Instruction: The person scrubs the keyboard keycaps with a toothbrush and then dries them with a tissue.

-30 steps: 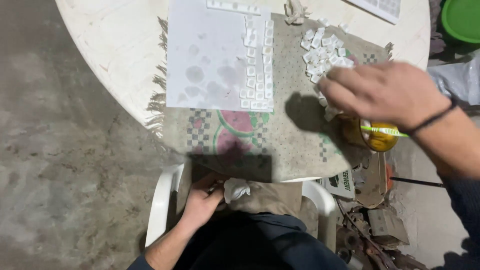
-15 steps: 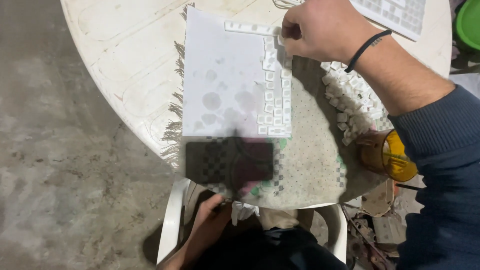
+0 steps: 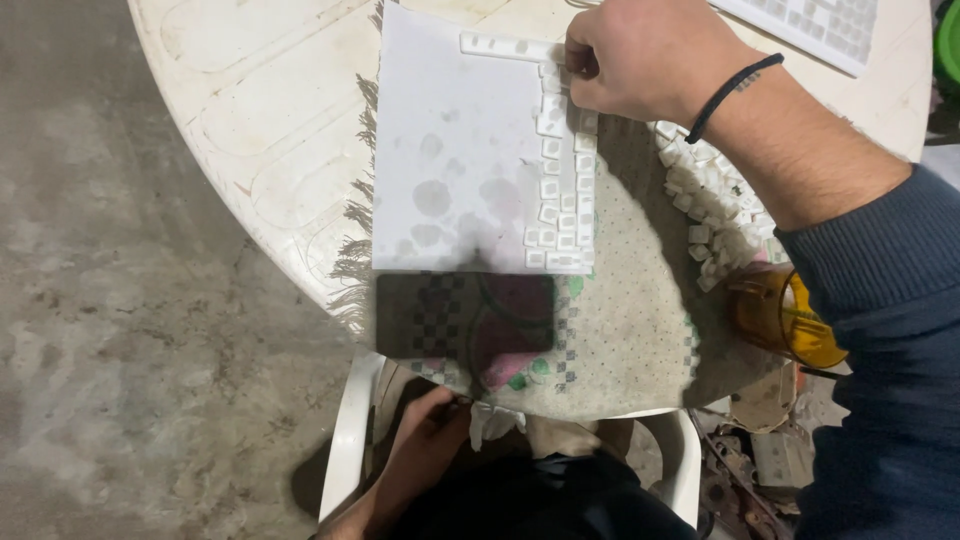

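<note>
My right hand [image 3: 650,60], with a black band on the wrist, is at the top right corner of a stained white sheet [image 3: 450,150]. Its fingertips are pinched on a white keycap where a top row of keycaps [image 3: 505,45] meets a column of keycaps [image 3: 565,210] running down the sheet's right edge. A pile of loose white keycaps [image 3: 705,200] lies on the cloth just right of the sheet, under my forearm. My left hand [image 3: 430,440] is low by my lap, touching the cloth's hanging edge; its fingers are in shadow.
A patterned fringed cloth [image 3: 630,330] covers part of the round white table [image 3: 260,100]. A dark rectangle [image 3: 465,315] lies below the sheet. An amber cup [image 3: 785,315] stands at the right, and a white keyboard [image 3: 810,25] at the top. I sit on a white plastic chair [image 3: 345,440] on a concrete floor [image 3: 120,350].
My right hand left the keycap pile and moved left and up to the sheet's top right corner. The view shifted closer. My left hand stayed by my lap.
</note>
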